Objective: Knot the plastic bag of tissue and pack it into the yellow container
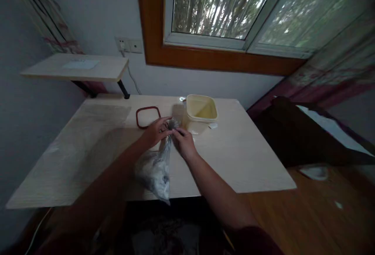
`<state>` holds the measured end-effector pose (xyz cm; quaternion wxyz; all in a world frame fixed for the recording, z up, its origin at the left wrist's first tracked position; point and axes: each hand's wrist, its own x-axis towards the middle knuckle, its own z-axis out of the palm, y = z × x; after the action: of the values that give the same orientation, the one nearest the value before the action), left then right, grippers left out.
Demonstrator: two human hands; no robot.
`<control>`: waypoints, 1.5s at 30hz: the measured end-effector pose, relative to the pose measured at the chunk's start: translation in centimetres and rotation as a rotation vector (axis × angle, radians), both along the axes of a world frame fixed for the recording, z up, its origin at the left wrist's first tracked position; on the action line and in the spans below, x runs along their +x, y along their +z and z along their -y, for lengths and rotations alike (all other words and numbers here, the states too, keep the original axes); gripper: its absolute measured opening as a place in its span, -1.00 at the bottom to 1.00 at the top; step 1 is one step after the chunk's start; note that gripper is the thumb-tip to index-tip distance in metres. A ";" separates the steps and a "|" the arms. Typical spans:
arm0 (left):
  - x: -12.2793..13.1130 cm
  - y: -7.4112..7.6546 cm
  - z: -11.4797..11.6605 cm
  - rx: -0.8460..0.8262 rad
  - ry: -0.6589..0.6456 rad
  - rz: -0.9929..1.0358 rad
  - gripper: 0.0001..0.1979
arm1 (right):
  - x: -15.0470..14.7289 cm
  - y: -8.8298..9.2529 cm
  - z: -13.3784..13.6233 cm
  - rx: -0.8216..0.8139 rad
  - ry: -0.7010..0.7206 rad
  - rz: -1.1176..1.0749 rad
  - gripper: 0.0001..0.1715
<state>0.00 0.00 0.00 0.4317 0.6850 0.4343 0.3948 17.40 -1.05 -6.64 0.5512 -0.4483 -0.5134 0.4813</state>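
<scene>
The fingers of the left hand (156,133) curl around, and those of the right hand (183,142) pinch nearly together on, the twisted neck of a clear plastic bag (156,171), which hangs toward the near edge of the surface (231,149). Wrinkled and bulging at its bottom, the bag holds something whitish with a dark spot, too blurred to identify. Just beyond the right hand stands an open, squarish cream plastic tub (202,108), its yellowish inner walls visible; a red rounded-square frame (148,107) lies far left of it.
</scene>
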 end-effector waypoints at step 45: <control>-2.3 -4.0 -0.9 0.781 0.018 -0.404 -0.84 | -0.7 2.9 1.4 -0.317 0.413 -0.324 -0.47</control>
<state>-2.29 0.94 -3.97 0.0433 0.8563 0.3343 0.3912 16.71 -2.41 -3.73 0.4396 -0.3324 -0.4178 0.7223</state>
